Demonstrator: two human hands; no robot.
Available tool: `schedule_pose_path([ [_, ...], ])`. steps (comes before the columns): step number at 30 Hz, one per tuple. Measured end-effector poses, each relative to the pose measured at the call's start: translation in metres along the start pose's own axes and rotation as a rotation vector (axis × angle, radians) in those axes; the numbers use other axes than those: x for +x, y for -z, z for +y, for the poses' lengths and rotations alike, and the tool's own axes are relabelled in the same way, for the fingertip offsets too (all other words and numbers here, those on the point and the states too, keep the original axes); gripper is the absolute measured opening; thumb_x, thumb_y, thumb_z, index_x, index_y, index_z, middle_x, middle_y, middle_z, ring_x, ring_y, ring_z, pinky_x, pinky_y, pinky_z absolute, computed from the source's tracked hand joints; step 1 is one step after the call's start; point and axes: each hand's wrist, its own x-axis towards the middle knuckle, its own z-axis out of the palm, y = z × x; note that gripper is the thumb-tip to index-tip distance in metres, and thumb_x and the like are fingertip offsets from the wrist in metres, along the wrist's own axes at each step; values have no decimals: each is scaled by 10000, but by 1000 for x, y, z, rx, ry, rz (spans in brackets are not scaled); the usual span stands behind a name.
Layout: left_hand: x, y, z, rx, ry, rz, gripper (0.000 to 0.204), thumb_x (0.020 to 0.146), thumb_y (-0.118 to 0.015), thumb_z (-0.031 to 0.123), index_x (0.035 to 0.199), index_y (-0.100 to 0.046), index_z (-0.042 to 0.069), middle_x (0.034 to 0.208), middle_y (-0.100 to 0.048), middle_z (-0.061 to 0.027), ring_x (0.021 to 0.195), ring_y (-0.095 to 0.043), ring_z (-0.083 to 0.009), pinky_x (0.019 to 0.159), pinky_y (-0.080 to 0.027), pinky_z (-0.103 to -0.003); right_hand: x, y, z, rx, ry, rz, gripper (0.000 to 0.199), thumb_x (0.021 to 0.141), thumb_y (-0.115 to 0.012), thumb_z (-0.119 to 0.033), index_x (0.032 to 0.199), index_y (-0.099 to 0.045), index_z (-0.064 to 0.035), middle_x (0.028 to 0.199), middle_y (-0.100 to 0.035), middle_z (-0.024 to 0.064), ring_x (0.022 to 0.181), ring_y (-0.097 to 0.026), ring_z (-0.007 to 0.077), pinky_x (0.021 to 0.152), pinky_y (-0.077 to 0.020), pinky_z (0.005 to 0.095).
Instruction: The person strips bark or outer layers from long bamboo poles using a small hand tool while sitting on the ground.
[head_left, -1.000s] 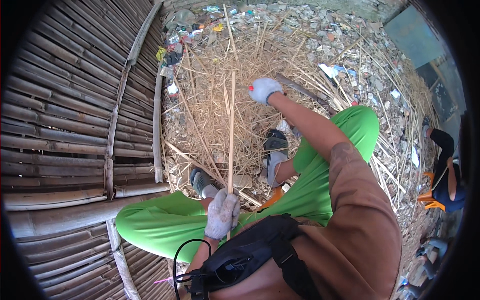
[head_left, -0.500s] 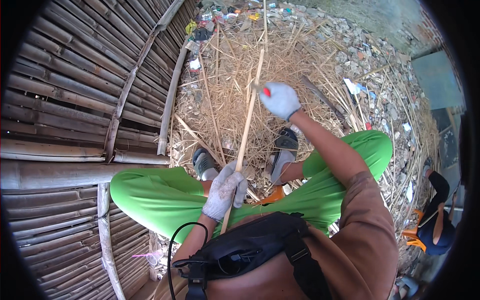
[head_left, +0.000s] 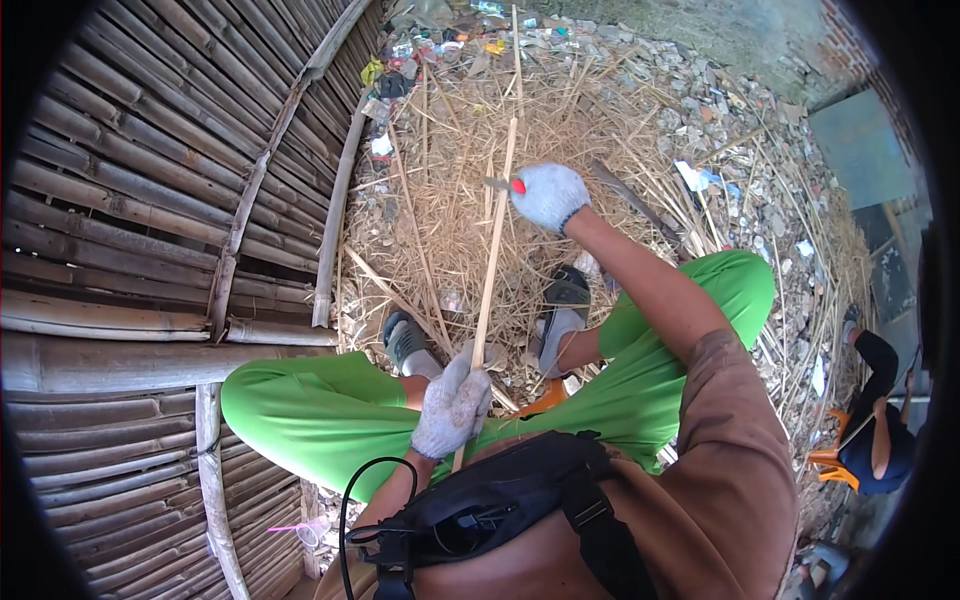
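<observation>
A long pale bamboo strip [head_left: 492, 268] runs from my lap outward between my feet. My left hand [head_left: 452, 404], in a dirty white knit glove, is closed round its near part. Farther out, my right hand [head_left: 551, 197], gloved too, grips the red handle of a small knife [head_left: 499, 184]. The blade crosses the strip not far below its far end. Most of the handle is hidden in the right fist.
Straw-like shavings [head_left: 450, 190] and rubble cover the ground. A bamboo slat wall [head_left: 130, 180] stands close on my left. A dark stick [head_left: 640, 200] lies beyond my right hand. Another person [head_left: 878, 440] sits on an orange stool [head_left: 833, 466] at far right.
The knife and my right hand have shifted slightly left and a little nearer. The strip's far end has moved slightly left and toward me. My left hand keeps its hold.
</observation>
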Motion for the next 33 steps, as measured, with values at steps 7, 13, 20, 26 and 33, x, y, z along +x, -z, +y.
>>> schedule_pose_path([
  [7,-1,0,0,145,-41,-99,421,1154,-526,263,1506,-552,34,722,-560,10,549,-508,-77,496,-419,-254,64,32,115,-11,-365,53,497,1023,-546,-448,1168,-816,-57,1219,-791,237,1130,-766,435,997,-612,520],
  [13,8,-2,12,-245,11,-88,353,1165,-546,253,1376,-554,-30,722,-574,-40,538,-539,-133,476,-419,-258,52,31,110,69,-420,125,472,1026,-529,-426,1140,-808,-62,1182,-785,262,1113,-759,443,981,-601,552],
  [20,20,11,0,-394,92,-71,360,1126,-550,296,1268,-581,-34,724,-544,-43,514,-520,-144,439,-410,-272,-30,-10,-18,119,-5,-22,400,1011,-561,-402,1005,-781,-67,996,-782,254,963,-761,471,890,-609,580],
  [26,25,13,-3,-288,171,114,306,1162,-514,321,1188,-599,28,669,-474,17,437,-443,-123,373,-358,-285,-95,-25,-94,60,182,-266,331,985,-624,-388,917,-792,-111,877,-791,188,830,-799,386,748,-647,555],
  [33,19,10,-6,-157,158,185,286,1147,-605,350,1205,-635,72,700,-527,16,466,-469,-90,411,-375,-269,-115,-16,-102,-36,287,-335,310,946,-672,-365,907,-828,-100,875,-802,173,813,-807,374,711,-650,528],
])
